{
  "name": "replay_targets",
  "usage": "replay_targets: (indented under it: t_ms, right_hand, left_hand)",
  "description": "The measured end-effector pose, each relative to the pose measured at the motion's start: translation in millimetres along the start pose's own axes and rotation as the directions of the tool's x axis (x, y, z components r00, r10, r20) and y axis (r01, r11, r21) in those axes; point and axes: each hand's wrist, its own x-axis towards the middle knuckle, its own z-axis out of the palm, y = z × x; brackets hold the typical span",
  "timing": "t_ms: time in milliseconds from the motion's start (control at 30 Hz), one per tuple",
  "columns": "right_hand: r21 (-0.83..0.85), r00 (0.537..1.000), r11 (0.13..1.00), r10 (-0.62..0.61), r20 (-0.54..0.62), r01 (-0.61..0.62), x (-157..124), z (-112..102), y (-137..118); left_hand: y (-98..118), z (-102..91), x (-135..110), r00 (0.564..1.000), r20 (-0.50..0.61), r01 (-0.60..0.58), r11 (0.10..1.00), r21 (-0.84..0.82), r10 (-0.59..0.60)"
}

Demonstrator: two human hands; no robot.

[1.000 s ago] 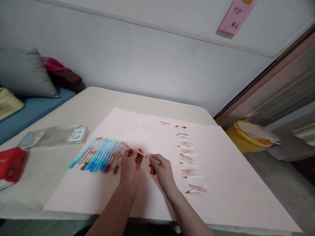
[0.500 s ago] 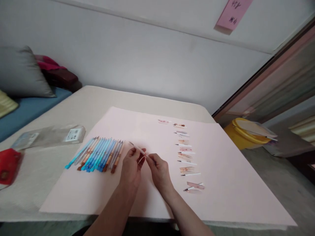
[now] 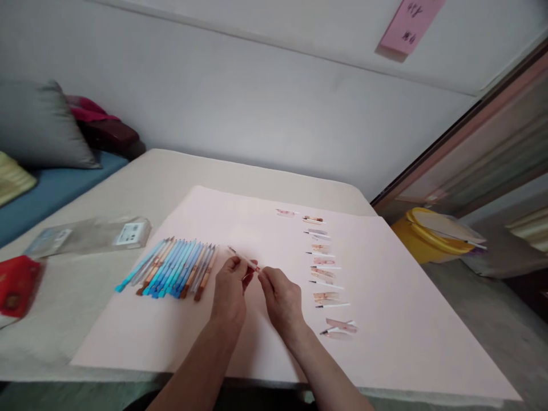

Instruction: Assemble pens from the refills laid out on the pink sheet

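Observation:
Between my two hands I hold a slim pen [image 3: 243, 257], its tip pointing up and left. My left hand [image 3: 231, 285] is closed around its middle, thumb and fingers pinching it. Fingers of my right hand [image 3: 280, 298] pinch the other end, where a reddish part shows. To the left lies a row of pens [image 3: 177, 268] in blue, brown and grey, side by side. On the right several sets of pen parts [image 3: 324, 274] run in a column, mostly clear printed barrels with white refills beside them.
A pink sheet [image 3: 398, 319] covers much of the cloth-topped table [image 3: 240, 171]. Left of it are a clear plastic packet [image 3: 98, 237] and a red object [image 3: 17, 285]. A yellow bucket [image 3: 422, 240] stands beyond the right side; a wall rises behind.
My right hand has shifted slightly right, away from the left, and more of the reddish end of the pen shows between them. The view has moved a little.

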Motion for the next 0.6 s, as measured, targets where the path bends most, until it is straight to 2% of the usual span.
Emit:
replay_targets:
  t_ms: [100, 333, 600]
  right_hand:
    - [0.034, 1.000, 0.999, 0.001, 0.002, -0.001, 0.4, -0.6, 1.2]
    - [0.364, 0.994, 0.925, 0.093, 0.052, -0.106, 3.4, -2.1, -0.2]
    - [0.392, 0.995, 0.915, 0.091, 0.032, -0.096, 3.6, -3.4, 0.6]
  left_hand:
    - [0.2, 0.4, 1.2, 1.000, 0.003, 0.002, 1.000, 0.010, -0.002]
    - [1.8, -2.5, 2.4, 0.998, 0.055, 0.001, 1.000, 0.030, -0.003]
    - [6.6, 1.3, 0.7, 0.996, 0.068, -0.055, 0.996, 0.067, 0.051]
